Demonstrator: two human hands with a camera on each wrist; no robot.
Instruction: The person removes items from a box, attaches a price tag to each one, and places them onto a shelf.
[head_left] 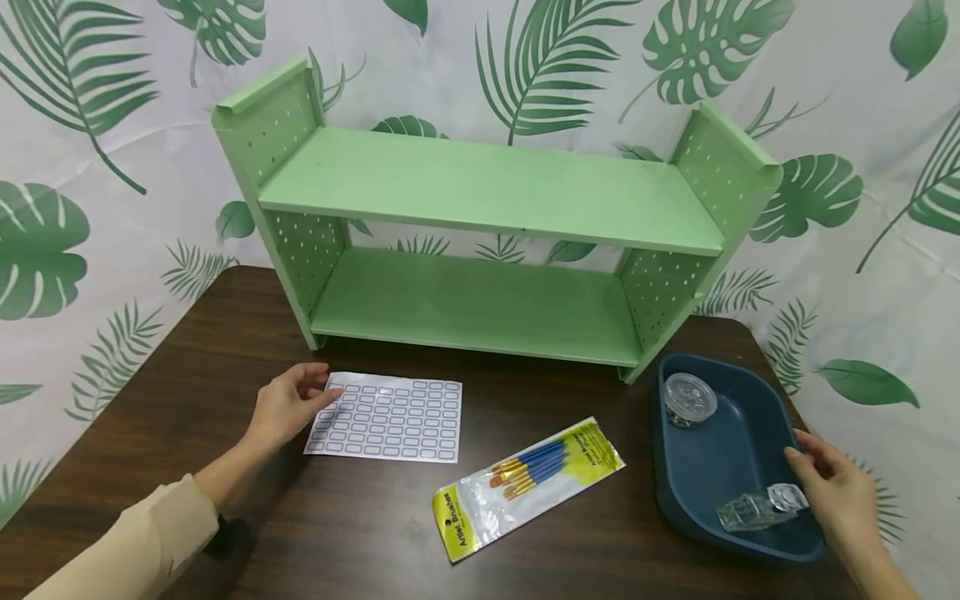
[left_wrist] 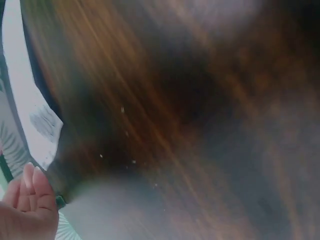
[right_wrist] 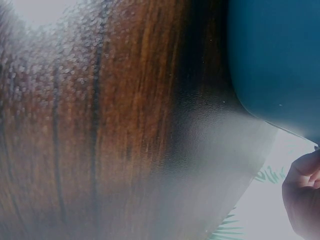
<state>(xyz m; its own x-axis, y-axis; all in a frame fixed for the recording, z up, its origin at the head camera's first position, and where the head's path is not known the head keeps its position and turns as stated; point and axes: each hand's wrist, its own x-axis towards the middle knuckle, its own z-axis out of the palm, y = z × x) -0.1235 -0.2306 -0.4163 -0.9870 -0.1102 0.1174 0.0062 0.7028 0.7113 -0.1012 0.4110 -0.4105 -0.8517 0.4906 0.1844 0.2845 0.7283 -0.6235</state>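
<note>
A white sheet of blue-bordered labels (head_left: 390,421) lies on the table. My left hand (head_left: 288,406) is at its left edge, thumb over the labels and fingers relaxed near the upper left corner. In the left wrist view those fingertips (left_wrist: 36,175) are close to the sheet's corner. On the right, my right hand (head_left: 840,492) grips the rim of a blue plastic bin (head_left: 731,458), thumb over the edge. Inside the bin are a round clear tub (head_left: 688,398) of small metallic pieces and a clear, silver-ended item (head_left: 761,507). A pack of artist brushes (head_left: 528,487) lies between the hands.
Behind these stands a green two-tier shelf (head_left: 480,300) with perforated sides. The dark wooden table (head_left: 345,525) ends against a leaf-patterned cloth (head_left: 427,50). A dark object (head_left: 221,537) shows beneath the left sleeve.
</note>
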